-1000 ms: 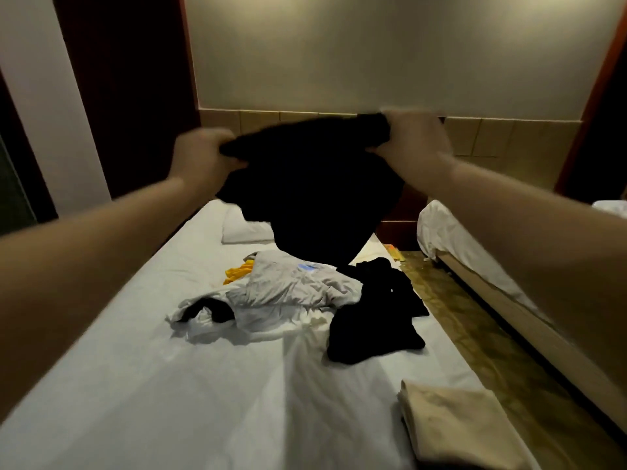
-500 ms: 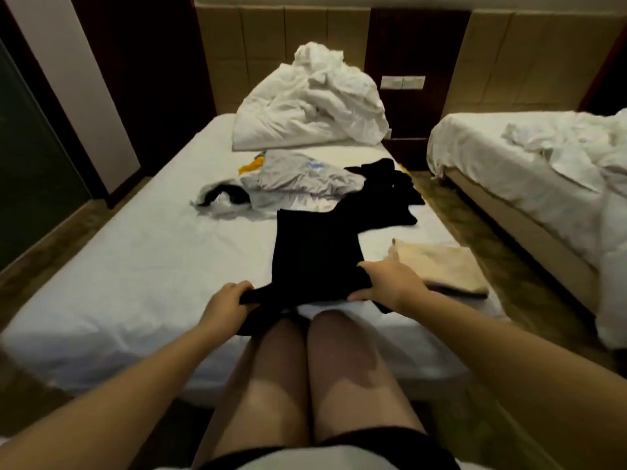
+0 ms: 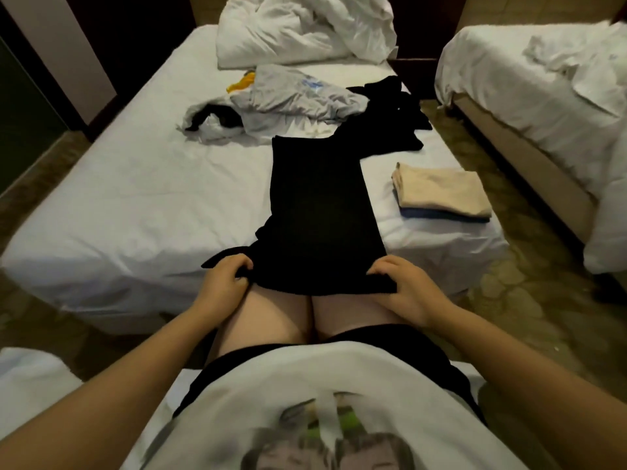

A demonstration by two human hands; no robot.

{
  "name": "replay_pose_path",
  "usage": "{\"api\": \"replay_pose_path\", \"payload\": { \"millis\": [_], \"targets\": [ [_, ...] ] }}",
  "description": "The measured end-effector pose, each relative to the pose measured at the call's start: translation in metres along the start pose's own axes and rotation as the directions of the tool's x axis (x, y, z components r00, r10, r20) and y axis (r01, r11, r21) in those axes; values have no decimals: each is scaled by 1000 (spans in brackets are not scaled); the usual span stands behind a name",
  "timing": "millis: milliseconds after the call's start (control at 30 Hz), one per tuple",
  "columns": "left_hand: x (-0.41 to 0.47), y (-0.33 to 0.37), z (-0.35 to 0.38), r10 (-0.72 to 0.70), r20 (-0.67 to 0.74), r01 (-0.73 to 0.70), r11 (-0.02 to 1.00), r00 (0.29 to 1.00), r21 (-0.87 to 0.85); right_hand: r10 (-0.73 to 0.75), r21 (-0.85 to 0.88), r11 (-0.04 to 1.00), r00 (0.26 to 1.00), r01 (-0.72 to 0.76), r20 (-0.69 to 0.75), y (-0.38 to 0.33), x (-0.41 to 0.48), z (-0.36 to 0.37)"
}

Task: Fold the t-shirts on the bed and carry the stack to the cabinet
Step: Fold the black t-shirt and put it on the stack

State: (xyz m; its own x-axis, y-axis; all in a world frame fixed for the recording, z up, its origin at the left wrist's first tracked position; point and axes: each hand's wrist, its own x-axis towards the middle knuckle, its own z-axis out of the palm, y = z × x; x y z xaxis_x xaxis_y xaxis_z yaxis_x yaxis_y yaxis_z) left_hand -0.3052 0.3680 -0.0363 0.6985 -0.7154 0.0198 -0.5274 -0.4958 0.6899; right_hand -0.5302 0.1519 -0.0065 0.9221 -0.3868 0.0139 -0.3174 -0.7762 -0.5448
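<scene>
Hands hold the near end of a black t-shirt, which lies as a long narrow strip on the white bed, its near end off the mattress edge and over the person's knees. The left hand pinches the near left corner with curled fingers, where a bit of cloth sticks out to the side. The right hand grips the near right corner, fingers curled over the hem.

To the right of the strip, near the bed's right edge, sits a small folded stack, a beige piece on top of a blue one. Beyond the strip's far end lies an unfolded heap: a grey shirt, a crumpled black garment touching the strip's far right corner, a yellow piece and a white and black piece. A rumpled white duvet lies at the head of the bed. A second bed stands to the right across the floor.
</scene>
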Motion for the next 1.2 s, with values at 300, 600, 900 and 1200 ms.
{"api": "replay_pose_path", "payload": {
  "millis": [300, 600, 900, 1200],
  "targets": [
    [-3, 1, 17, -217, -42, 210, 969, 975, -134, -44, -110, 992, 993, 56, 110, -19, -9, -2],
    [-3, 2, 14, -432, 62, 435, 900, 900, -41, -45, -46, 997, 983, 54, 177, -54, 39, 8],
    [13, 33, 25, -401, 28, 401, 916, 915, 19, -47, -163, 982, 958, 96, 283, -84, 63, 59],
    [21, 38, 17, 281, 374, -405, 860, 884, 312, -9, -2, 1000, 991, 10, 132, -79, 51, 54]
  ]
}}
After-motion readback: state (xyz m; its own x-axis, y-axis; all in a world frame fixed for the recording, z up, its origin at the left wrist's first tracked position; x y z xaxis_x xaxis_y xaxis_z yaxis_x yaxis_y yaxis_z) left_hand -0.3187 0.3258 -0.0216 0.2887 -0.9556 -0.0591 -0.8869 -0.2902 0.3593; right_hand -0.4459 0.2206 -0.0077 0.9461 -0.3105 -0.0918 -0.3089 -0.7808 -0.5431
